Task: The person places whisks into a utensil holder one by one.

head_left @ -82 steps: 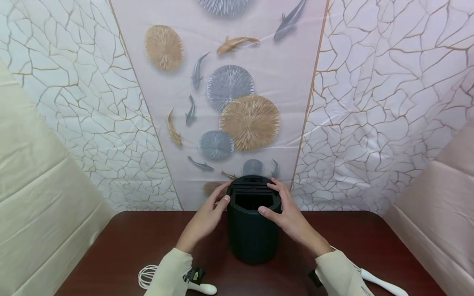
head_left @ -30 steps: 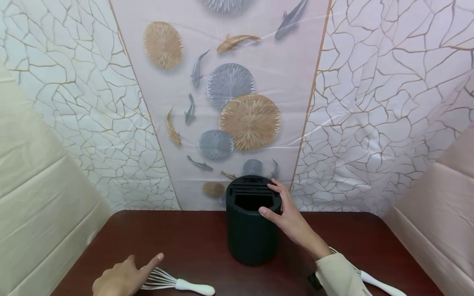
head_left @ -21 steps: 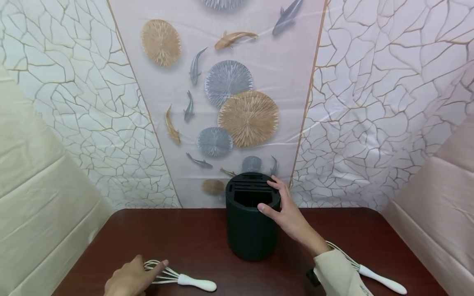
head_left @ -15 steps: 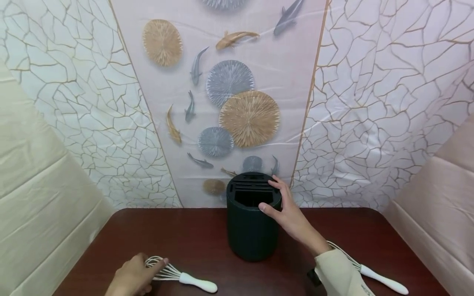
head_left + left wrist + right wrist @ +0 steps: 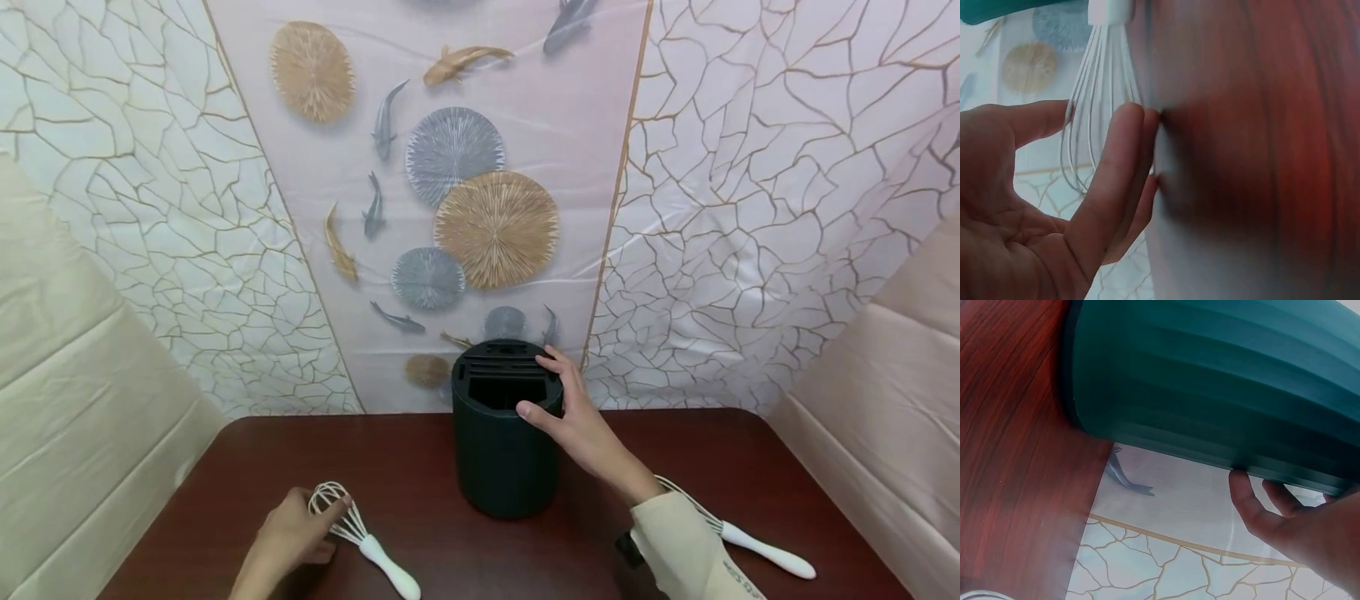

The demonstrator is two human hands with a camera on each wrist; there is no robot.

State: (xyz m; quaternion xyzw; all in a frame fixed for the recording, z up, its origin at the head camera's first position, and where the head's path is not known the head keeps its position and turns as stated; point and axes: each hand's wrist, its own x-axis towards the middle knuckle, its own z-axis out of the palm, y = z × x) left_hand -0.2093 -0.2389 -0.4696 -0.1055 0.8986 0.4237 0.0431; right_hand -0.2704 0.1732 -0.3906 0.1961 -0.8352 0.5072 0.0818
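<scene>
Left hand [image 5: 296,529] touching whisk [image 5: 352,533] wires on bench [image 5: 420,483], left of dark holder [image 5: 501,442]; fingers loose, not yet pinching. Better gripped by white handle. Right hand [image 5: 573,417] curled round holder rim, steadying.

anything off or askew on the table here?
Nothing spilled or damaged. The dark holder stands upright, the right hand on its rim. Two whisks lie flat: one touched at its wires by the left hand, the other partly under the right sleeve.

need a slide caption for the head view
Right hand grips the rim of a dark holder while the left hand touches a whisk on the table.
</scene>
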